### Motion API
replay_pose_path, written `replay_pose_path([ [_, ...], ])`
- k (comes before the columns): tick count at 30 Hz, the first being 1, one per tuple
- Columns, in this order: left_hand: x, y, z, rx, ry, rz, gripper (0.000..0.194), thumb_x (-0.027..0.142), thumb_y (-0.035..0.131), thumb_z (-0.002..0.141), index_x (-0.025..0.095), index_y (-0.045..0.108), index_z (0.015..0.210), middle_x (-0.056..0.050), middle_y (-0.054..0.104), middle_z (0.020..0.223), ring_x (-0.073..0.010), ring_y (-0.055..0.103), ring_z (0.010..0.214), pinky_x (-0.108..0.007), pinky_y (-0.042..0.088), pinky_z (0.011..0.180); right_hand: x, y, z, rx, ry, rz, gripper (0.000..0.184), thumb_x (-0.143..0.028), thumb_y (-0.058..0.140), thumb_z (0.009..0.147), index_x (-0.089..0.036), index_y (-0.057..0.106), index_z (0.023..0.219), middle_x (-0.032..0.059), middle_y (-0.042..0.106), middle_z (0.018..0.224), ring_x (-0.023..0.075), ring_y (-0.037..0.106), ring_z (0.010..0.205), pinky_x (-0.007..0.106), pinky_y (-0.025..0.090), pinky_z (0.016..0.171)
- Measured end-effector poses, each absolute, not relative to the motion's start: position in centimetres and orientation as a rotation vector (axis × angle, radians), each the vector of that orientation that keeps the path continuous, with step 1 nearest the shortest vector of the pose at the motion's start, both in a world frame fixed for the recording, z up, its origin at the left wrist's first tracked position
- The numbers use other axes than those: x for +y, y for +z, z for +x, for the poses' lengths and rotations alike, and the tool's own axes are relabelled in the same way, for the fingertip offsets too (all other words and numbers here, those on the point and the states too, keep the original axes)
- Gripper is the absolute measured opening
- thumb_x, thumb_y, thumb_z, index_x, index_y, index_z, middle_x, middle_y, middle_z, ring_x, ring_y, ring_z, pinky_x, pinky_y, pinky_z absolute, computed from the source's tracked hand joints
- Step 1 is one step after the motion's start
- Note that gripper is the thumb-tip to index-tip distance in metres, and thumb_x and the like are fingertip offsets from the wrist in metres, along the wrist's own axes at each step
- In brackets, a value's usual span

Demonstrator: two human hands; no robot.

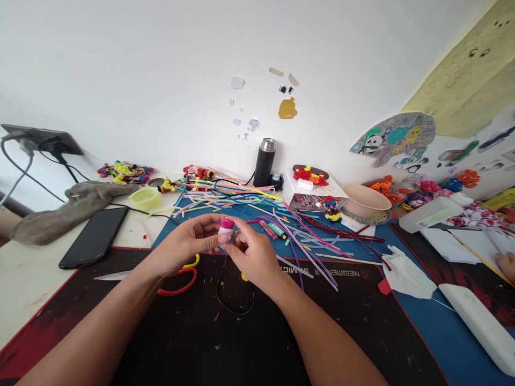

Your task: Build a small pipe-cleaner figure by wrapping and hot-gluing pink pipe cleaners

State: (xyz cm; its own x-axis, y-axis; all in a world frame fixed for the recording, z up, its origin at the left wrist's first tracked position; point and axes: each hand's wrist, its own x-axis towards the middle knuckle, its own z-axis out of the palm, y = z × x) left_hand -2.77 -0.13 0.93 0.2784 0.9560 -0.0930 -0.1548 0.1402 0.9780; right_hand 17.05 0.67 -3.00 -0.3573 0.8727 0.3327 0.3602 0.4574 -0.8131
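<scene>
Between the fingertips of both hands is a small pipe-cleaner piece [226, 227], bright pink at the top and pale pink below. My left hand [201, 234] pinches it from the left. From the right, my right hand [254, 252] grips it with thumb and fingers, which partly cover it. A thin dark cord loop [237, 313] hangs or lies just below the hands; I cannot tell whether it joins the piece. Scissors [177, 292] with red and yellow handles lie under my left forearm, their blade pointing left.
Loose pipe cleaners [229, 195] spread behind the hands and to the right [317, 241]. A black thermos [264, 163] stands at the wall beside a white box [314, 195]. A phone [94, 237] lies left; a face mask [408, 273] and white case [477, 321] right. Another person's hand [506, 265] shows far right.
</scene>
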Motion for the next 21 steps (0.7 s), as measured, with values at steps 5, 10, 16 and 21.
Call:
replay_pose_path([
  [5, -0.4, 1.4, -2.0, 1.019, 0.963, 1.211, 0.054, 0.049, 0.095, 0.077, 0.021, 0.075, 0.12, -0.011, 0.083, 0.114, -0.0285, 0.077, 0.1, -0.036, 0.061, 0.083, 0.7, -3.1, 17.0, -1.971, 0.756, -1.075, 0.057, -0.025, 0.074, 0.094, -0.026, 0.064, 0.15, -0.0057, 0.063, 0.068, 0.0156, 0.056, 0.061, 0.027, 0.039, 0.065],
  [10, -0.6, 1.2, -1.5, 1.031, 1.0, 1.207, 0.054, 0.05, 0.095, 0.075, 0.022, 0.075, 0.117, -0.009, 0.084, 0.112, -0.0277, 0.078, 0.095, -0.037, 0.061, 0.084, 0.7, -3.0, 17.0, -1.996, 0.733, -1.095, 0.056, -0.023, 0.071, 0.095, -0.023, 0.063, 0.151, -0.0067, 0.059, 0.065, 0.0147, 0.053, 0.059, 0.027, 0.037, 0.063],
  [16, -0.7, 0.9, -0.9, 1.038, 1.022, 1.208, 0.055, 0.054, 0.091, 0.08, 0.021, 0.074, 0.12, -0.007, 0.084, 0.1, -0.0249, 0.077, 0.088, -0.031, 0.058, 0.074, 0.6, -3.1, 16.7, -1.962, 0.719, -1.127, 0.054, -0.023, 0.068, 0.095, -0.021, 0.065, 0.149, -0.0069, 0.057, 0.062, 0.0146, 0.05, 0.057, 0.027, 0.036, 0.061],
  [21, -0.6, 0.4, -1.0, 1.076, 1.016, 1.259, 0.056, 0.057, 0.083, 0.088, 0.021, 0.072, 0.129, -0.008, 0.084, 0.103, -0.0259, 0.076, 0.092, -0.031, 0.058, 0.073, 0.6, -2.8, 16.7, -1.911, 0.75, -1.14, 0.053, -0.025, 0.069, 0.094, -0.022, 0.067, 0.147, -0.0065, 0.059, 0.061, 0.0149, 0.053, 0.056, 0.027, 0.036, 0.06],
])
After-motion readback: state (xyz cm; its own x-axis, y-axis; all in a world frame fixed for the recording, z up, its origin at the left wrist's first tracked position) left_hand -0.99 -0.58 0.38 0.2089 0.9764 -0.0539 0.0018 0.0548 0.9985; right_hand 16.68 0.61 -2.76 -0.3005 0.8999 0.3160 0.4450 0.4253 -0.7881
